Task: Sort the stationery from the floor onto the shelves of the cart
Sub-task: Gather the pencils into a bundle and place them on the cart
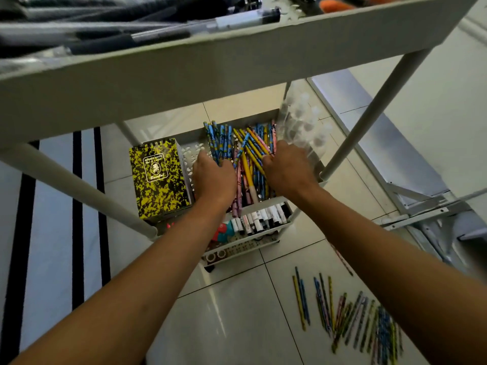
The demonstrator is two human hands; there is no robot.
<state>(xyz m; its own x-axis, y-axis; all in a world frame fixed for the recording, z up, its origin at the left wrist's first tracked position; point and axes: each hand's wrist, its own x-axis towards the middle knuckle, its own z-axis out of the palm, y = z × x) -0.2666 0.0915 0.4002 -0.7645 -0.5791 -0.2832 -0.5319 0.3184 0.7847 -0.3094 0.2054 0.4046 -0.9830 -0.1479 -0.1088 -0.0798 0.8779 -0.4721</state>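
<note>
On the cart's middle shelf (259, 200), both hands (left hand (214, 177), right hand (286, 171)) among pencils (247, 148).

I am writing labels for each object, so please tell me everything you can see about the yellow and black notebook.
The notebook has a yellow cover with black mottling and a white printed emblem in the centre. A spiral binding runs along its far edge. It lies closed, tilted, at the left end of the middle shelf of the white cart, beside the pencils. The left hand is close but apart from it.
</note>
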